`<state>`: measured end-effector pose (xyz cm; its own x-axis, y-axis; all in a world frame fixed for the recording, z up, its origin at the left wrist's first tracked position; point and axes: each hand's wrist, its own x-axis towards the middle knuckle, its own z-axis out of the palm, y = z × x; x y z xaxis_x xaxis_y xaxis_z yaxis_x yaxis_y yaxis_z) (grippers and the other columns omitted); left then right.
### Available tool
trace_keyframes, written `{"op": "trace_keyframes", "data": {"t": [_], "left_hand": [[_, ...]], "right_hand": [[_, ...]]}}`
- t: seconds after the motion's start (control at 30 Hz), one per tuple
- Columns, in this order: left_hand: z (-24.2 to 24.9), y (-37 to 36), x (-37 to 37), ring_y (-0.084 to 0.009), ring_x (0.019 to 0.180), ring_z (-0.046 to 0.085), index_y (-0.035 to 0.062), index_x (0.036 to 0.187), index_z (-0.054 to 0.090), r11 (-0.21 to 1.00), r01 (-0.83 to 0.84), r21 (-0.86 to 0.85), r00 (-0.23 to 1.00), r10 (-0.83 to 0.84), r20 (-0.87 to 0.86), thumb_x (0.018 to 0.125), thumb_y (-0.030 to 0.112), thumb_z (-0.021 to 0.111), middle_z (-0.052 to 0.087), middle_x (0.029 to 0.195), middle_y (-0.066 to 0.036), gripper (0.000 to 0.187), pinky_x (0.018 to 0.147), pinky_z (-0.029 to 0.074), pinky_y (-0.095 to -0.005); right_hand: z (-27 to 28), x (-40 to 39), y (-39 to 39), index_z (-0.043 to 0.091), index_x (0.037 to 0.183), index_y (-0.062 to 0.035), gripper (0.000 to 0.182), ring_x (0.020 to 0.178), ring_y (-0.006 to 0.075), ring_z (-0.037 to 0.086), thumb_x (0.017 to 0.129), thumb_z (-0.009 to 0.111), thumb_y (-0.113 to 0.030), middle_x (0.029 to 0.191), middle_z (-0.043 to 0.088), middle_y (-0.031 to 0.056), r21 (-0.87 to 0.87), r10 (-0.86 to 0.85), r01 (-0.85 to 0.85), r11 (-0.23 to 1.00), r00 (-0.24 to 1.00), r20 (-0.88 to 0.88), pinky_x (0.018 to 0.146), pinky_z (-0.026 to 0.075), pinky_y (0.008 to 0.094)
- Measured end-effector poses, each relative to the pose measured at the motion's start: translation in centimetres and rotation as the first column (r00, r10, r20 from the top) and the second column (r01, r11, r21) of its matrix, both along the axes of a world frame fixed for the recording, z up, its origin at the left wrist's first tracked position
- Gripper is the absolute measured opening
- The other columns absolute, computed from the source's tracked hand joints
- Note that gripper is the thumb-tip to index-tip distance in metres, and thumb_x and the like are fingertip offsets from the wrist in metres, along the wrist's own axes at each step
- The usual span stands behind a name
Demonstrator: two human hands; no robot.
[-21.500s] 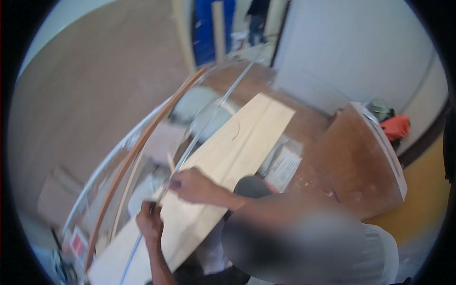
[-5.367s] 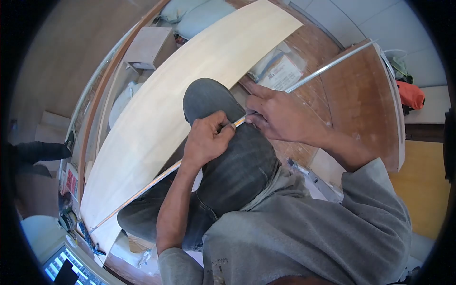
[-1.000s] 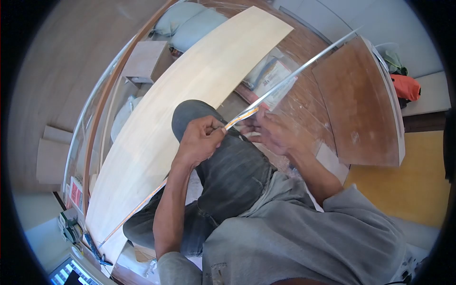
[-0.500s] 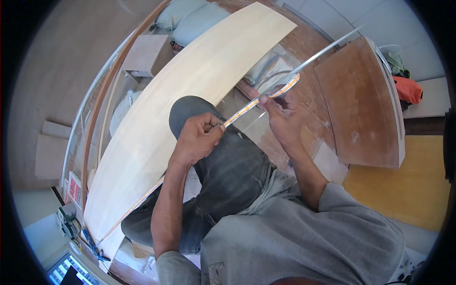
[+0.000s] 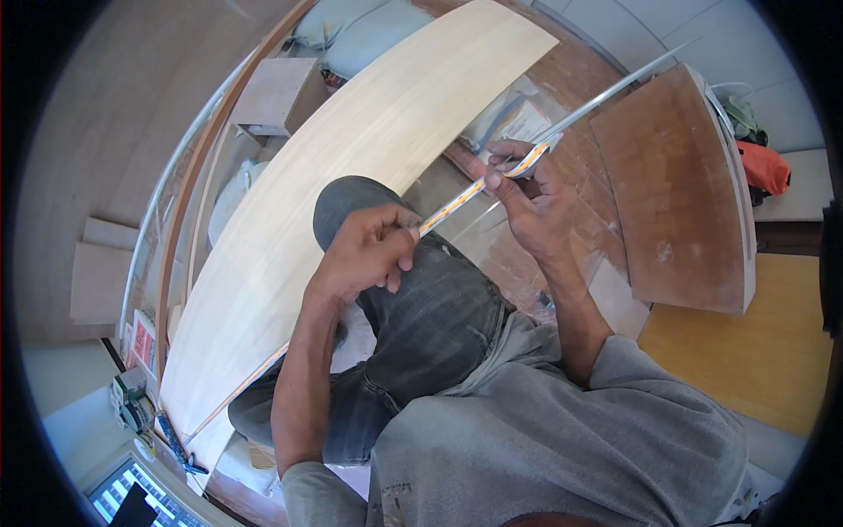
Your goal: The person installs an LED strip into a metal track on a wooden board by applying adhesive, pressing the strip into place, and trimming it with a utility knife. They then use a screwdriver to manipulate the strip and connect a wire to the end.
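An LED strip, white with orange-yellow marks, stretches between my two hands above my raised knee. My left hand pinches it between thumb and curled fingers at the lower end of this stretch. Farther up, my right hand holds the strip with the thumb on top and fingers beneath, where its end bends over. A long, thin silver channel runs from beside my right hand toward the upper right, in line with the strip. More orange-marked strip slants across the board at lower left.
A long, pale curved wooden board lies left of my legs. Beyond it are a wooden box and wrapped bundles. A brown panel stands on the right, with a red bag behind it. Pliers lie at lower left.
My right hand has shifted slightly up the strip, and its fingers now spread around the bent end. My left hand keeps its pinch, with its fingers a little more open. The view has shifted slightly.
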<state>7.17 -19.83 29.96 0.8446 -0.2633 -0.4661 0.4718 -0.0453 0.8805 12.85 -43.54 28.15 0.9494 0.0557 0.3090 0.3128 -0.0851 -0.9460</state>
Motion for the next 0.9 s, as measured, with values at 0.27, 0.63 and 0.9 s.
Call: {"op": "trace_keyframes", "data": {"t": [0.27, 0.63, 0.9], "left_hand": [[-0.7, -1.4, 2.6, -0.01, 0.056, 0.062, 0.0003, 0.103, 0.068, 0.996, 0.09, -0.023, 0.995, -0.089, 0.034, 0.104, 0.022, 0.061, 0.065, 0.073, -0.004, 0.023, 0.047, 0.043, -0.0218], [-1.9, -2.2, 3.0, -0.0067, 0.051, 0.047, -0.0005, 0.101, 0.065, 0.996, 0.087, -0.001, 0.995, -0.087, 0.055, 0.105, 0.021, 0.059, 0.055, 0.068, -0.001, 0.023, 0.045, 0.036, -0.0227], [-4.1, -2.2, 2.1, -0.0043, 0.055, 0.045, 0.0015, 0.101, 0.065, 0.996, 0.031, 0.08, 0.977, -0.047, 0.21, 0.104, 0.019, 0.059, 0.054, 0.069, 0.001, 0.019, 0.048, 0.034, -0.0226]], "right_hand": [[0.5, -0.1, -0.2, 0.067, 0.11, 0.0047, 0.022, 0.097, 0.0148, 0.07, 0.089, 0.074, 0.004, 0.112, 0.072, 0.0128, -0.088, -0.005, 0.006, 0.996, 1.0, 0.01, 0.081, 0.059, 0.0266], [0.1, 0.8, -0.3, 0.069, 0.102, 0.004, 0.016, 0.1, 0.0148, 0.07, 0.087, 0.076, 0.004, 0.116, 0.072, 0.0151, -0.044, -0.007, 0.005, 0.999, 0.999, -0.047, 0.08, 0.059, 0.0267], [8.7, 0.7, -4.9, 0.076, 0.112, -0.002, 0.026, 0.093, 0.0189, 0.073, 0.093, 0.074, -0.02, 0.113, 0.073, 0.0174, -0.592, 0.116, -0.27, 0.759, 0.951, -0.285, 0.072, 0.057, 0.0318]]}}
